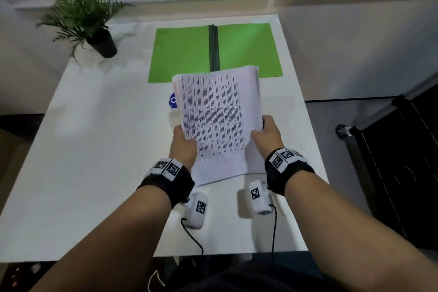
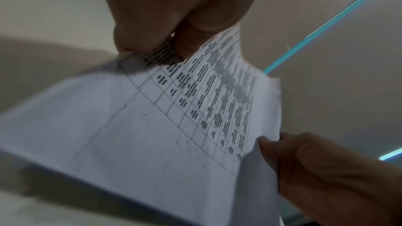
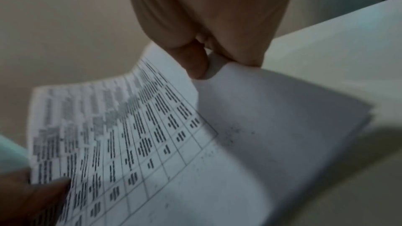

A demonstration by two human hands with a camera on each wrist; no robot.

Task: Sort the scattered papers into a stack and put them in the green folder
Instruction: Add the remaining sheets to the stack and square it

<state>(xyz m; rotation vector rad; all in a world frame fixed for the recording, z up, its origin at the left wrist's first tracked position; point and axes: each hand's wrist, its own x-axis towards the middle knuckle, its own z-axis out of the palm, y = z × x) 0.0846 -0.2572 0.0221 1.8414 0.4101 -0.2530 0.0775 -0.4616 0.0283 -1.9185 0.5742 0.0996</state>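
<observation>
Papers: thin stack of white sheets printed with a black-lined table (image 1: 216, 121), held above the table at frame centre.
Left hand (image 1: 183, 143): pinches the stack's left edge, thumb on top.
Right hand (image 1: 269, 134): pinches the right edge.
Folder: flat, open, bright green folder with dark spine (image 1: 214, 51), upper centre, beyond the papers.
Table: smooth white tabletop (image 1: 99, 149).
Plant: fern in black pot (image 1: 88, 21), upper left.

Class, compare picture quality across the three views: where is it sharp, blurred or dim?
Head view: evenly lit, the paper stack readable as a table, edges bowed by the wide lens. Left wrist view: dim, print smeared near the left hand. Right wrist view: dim, far text blurred.
</observation>
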